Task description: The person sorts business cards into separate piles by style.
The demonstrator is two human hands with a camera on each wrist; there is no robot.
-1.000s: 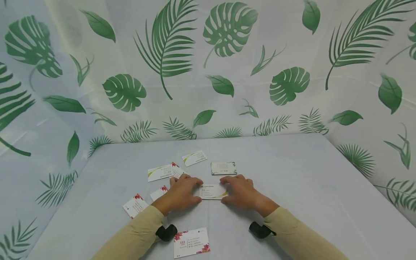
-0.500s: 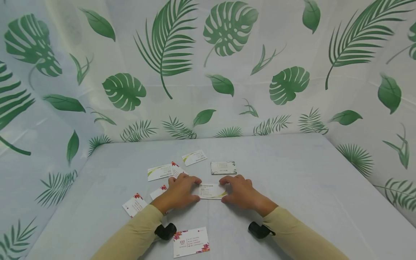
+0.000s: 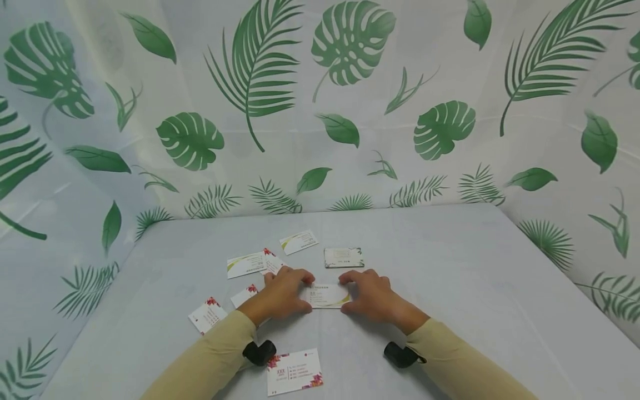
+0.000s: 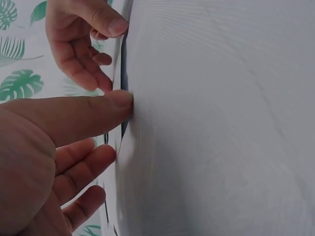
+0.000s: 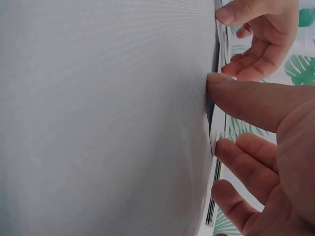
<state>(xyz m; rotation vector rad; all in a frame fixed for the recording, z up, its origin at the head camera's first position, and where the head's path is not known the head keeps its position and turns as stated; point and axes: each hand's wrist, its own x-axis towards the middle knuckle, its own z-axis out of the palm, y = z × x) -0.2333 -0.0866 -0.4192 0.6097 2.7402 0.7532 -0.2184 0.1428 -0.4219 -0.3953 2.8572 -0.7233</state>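
Note:
A small pile of white business cards (image 3: 327,297) with a yellow-green curve lies flat on the table between my hands. My left hand (image 3: 284,294) grips its left end, index finger at the far edge and thumb at the near edge. At the right end, my right hand (image 3: 372,297) holds the cards the same way. Both wrist views show the thumbs low at the table surface, the other fingers curving beyond the cards. Just past my hands lies a second pile of cards with a leaf print (image 3: 344,258).
White cards with yellow curves (image 3: 300,243) and cards with red flowers (image 3: 207,315) lie scattered to the left, partly overlapping. One larger red-flowered card (image 3: 295,372) lies near the front, close to my left wrist. A leaf-patterned curtain (image 3: 370,128) rises behind the table (image 3: 450,266).
My left hand has shifted slightly to the right against the cards' left end. My right hand and the scattered cards stay almost where they were.

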